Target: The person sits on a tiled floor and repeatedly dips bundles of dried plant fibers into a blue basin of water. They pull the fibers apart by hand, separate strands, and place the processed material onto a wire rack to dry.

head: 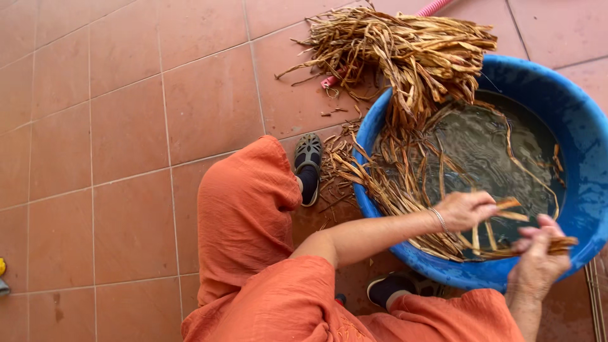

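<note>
Over the blue basin: left hand and right hand pinch 1 wet strip; dry bundle largely unsoaked.

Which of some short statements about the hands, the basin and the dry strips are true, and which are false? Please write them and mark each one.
1. The blue basin holds water. True.
2. Both hands hold strips of dried leaf over the basin. True: the left hand pinches one strip and the right hand grips another.
3. The bundle of dry strips lies fully inside the basin. False: it rests mostly on the tiled floor and hangs over the rim.
4. The person wears green clothing. False: the clothing is orange.
5. The left wrist is bare. False: it carries a thin bracelet.
</note>
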Tool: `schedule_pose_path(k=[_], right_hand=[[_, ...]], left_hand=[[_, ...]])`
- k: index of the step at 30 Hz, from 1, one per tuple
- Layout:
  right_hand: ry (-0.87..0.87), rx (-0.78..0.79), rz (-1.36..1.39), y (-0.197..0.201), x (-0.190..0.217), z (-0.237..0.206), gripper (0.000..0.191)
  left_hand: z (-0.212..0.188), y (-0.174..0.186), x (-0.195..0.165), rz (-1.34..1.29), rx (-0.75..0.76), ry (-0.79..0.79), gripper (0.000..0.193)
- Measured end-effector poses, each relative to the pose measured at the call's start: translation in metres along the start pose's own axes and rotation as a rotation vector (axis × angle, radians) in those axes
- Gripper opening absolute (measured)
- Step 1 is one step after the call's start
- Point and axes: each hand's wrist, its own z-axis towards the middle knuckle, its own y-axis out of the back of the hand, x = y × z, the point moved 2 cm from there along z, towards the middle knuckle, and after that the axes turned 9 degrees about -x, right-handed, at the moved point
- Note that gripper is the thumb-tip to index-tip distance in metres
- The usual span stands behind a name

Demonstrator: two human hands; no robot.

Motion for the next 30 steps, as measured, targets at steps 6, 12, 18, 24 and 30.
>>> schedule_pose_path(k=[6,12,18,24,30], right_hand=[[-0.070,0.042,-0.051,-0.021,0.003,-0.017,0.022],[0.022,-0.192,-0.141,0.002,0.012,-0.014,0.023],[-0.035,0.031,-0.073,-0.029,0.017,-0.026,0.021],[-0.098,0.015,0.061,-0.038,0.021,-0.029,0.016],[-0.012,-0.120,0.104,-0.036,-0.003,-0.025,0.009]], left_hand=[[-0.006,-0.023,-0.008,0.067,-0.218,-0.215,0.025],[-0.001,0.008,0.000,-0.039,-0.392,-0.125,0.029],[-0.010,-0.015,-0.016,-0.130,-0.020,-0.066,0.034],[-0.011,-0.038,-0.004,-0.165,0.049,-0.041,0.035],[-0.014,-0.055,0.005,0.279,0.120,-0.495,0.027]])
